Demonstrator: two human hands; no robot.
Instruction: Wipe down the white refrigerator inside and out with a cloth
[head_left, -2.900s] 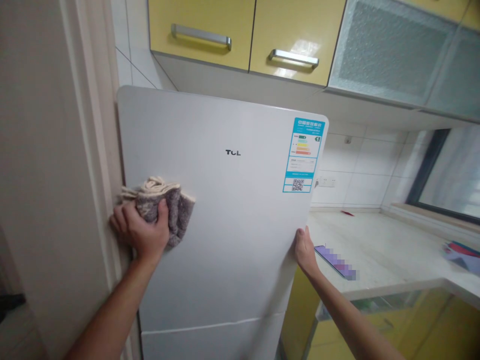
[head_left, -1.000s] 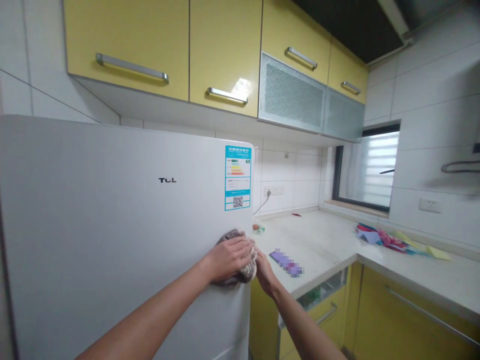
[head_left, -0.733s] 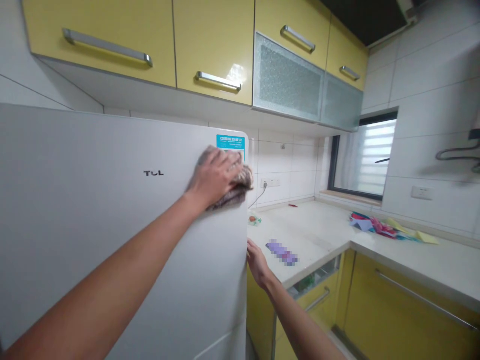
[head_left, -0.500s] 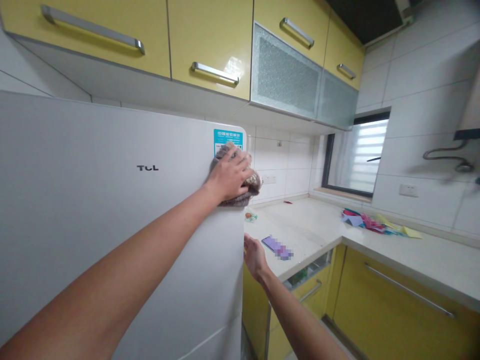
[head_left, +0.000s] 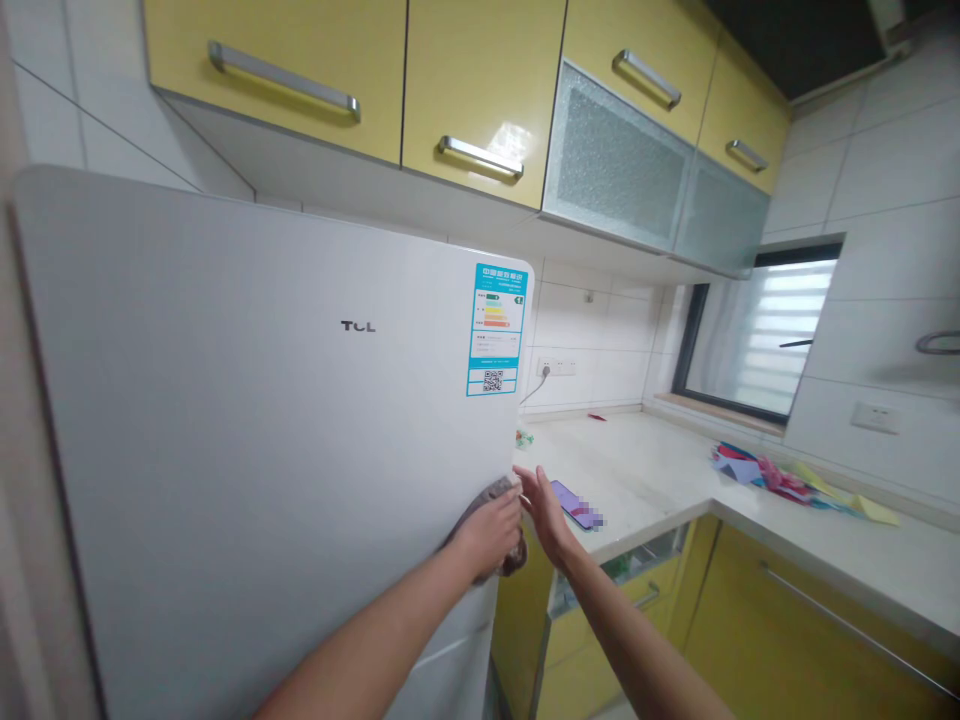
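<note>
My left hand (head_left: 487,538) is closed on a grey-brown cloth (head_left: 491,491) and presses it to the right edge of a white refrigerator (head_left: 262,430). Part of the cloth hangs past that edge, below the fingers. My right hand (head_left: 549,512) is open beside the same edge, its fingers stretched toward the left fingertips; whether it touches the door I cannot tell. Above both hands, a blue energy label (head_left: 497,330) is stuck near the refrigerator's upper right corner.
A purple phone-like object (head_left: 574,504) lies on the white counter (head_left: 637,455), right of my right hand. Colourful cloths or papers (head_left: 795,480) lie farther right. Yellow cabinets (head_left: 480,80) hang overhead, and a plug (head_left: 546,370) sits in the wall socket behind.
My left hand has slid the cloth down the refrigerator's right edge, uncovering the label. The two hands are now close together. The view has shifted left.
</note>
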